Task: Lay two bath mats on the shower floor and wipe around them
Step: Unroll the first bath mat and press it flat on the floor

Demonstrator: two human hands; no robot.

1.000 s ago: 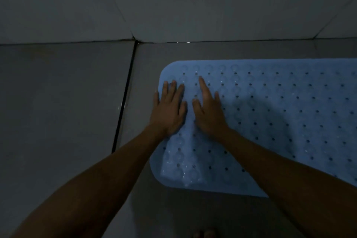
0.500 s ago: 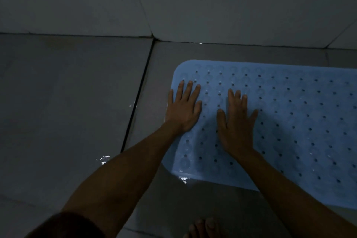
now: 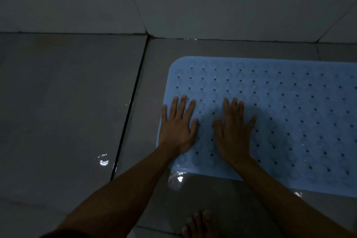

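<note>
Step now: the person is pressing one blue bath mat (image 3: 280, 118) flat onto the shower floor (image 3: 67, 102). This looks like the pushing-down part, so the mat sticks.
Where the mat is: it lies flat on the floor near the wall (image 3: 212, 2), and its right part runs out of view.
Left hand (image 3: 178, 127): flat, with fingers straight and a little spread. It presses on the mat's left edge. The little finger may be just off the edge, but the light is dim and I cannot be sure.
Right hand (image 3: 232, 133): also flat, with fingers straight. It presses on the mat just beside the left hand. The two hands are not touching.
Grip: neither hand holds anything. Both only push down with open palms.
Water: shiny wet spots (image 3: 176, 178) show on the floor at the mat's near edge, and one more to the left.
Foot (image 3: 201, 224): bare toes stand on the floor near the mat.
Second mat: not in view.
Next move: I think the hands need to press along the rest of the mat. Then the second mat must be laid, and the wet floor around wiped.
</note>
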